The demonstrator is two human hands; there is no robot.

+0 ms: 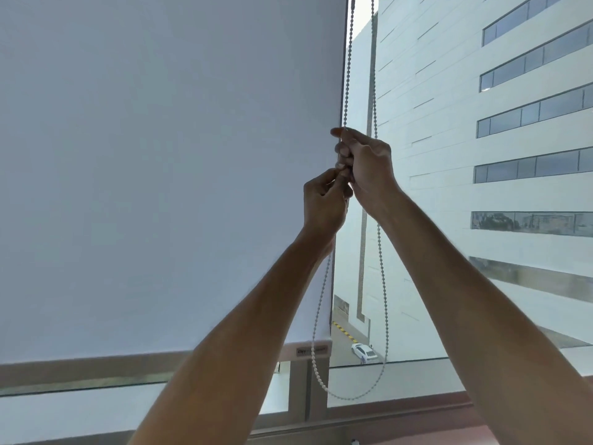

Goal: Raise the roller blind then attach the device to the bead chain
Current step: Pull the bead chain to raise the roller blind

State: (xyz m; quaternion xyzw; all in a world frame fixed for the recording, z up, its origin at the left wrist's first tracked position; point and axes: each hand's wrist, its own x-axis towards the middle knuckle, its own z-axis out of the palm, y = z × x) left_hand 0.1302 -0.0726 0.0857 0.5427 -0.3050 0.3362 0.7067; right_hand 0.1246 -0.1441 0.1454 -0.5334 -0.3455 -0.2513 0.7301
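Note:
A pale grey roller blind (160, 171) covers the left window almost down to the sill, its bottom bar (313, 350) carrying a small label. A white bead chain (348, 59) hangs in a loop just right of the blind's edge. My right hand (365, 165) is closed around the left strand of the chain at mid height. Directly below it, my left hand (324, 200) pinches the same strand with its fingertips, touching the right hand. The loop's bottom (353, 396) dangles near the sill. No device shows in the frame.
A window frame post (300, 390) stands below the blind's corner. The sill (401, 409) runs along the bottom. Through the right pane, a tall white building (481, 155) and a white car (364, 351) on the street far below are visible.

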